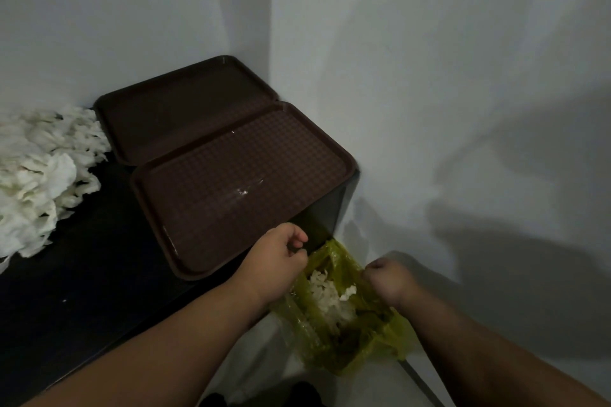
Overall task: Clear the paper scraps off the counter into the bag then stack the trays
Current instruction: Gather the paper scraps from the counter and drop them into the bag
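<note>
Yellow-green bag point(373, 340) holding paper scraps point(330, 294), hands, left point(281, 254) and right point(386, 277), gripping its rim

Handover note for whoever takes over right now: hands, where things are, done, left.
Hands: left hand grips the bag rim by the counter; right hand grips the opposite rim. The bag hangs open off the counter's end.
Done: some scraps are in the bag.
Left: big scrap pile on the counter's left; near tray and far tray lie side by side, unstacked.

Left hand point(282, 254) and right hand point(385, 277), fingers point(297, 237) curled, each grip the bag point(367, 337), forearms extended.
</note>
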A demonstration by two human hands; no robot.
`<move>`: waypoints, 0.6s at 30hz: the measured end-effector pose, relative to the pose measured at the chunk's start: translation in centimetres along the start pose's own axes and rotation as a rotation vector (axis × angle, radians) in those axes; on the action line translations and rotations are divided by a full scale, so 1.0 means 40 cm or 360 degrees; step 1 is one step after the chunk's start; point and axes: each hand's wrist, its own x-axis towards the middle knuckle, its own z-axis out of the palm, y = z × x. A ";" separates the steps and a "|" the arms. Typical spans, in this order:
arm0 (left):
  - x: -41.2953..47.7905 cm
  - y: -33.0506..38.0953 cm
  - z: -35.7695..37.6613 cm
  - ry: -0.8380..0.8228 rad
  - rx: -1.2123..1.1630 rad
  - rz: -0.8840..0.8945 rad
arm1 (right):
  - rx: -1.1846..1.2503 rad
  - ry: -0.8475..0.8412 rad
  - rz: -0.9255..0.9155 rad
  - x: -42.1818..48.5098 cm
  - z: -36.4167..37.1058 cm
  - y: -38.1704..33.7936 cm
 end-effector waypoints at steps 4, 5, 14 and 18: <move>-0.026 0.007 -0.026 0.0034 -0.0117 0.0066 | 0.0328 0.0202 -0.0218 -0.023 -0.014 -0.076; -0.033 0.010 -0.036 0.0056 -0.0157 0.0086 | 0.0404 0.0275 -0.0296 -0.036 -0.018 -0.103; -0.093 0.027 -0.221 0.0392 -0.0304 0.0263 | 0.0432 0.0337 -0.1030 -0.203 0.026 -0.411; -0.143 -0.022 -0.357 0.0586 -0.0351 0.0195 | 0.0412 0.0179 -0.1155 -0.268 0.106 -0.529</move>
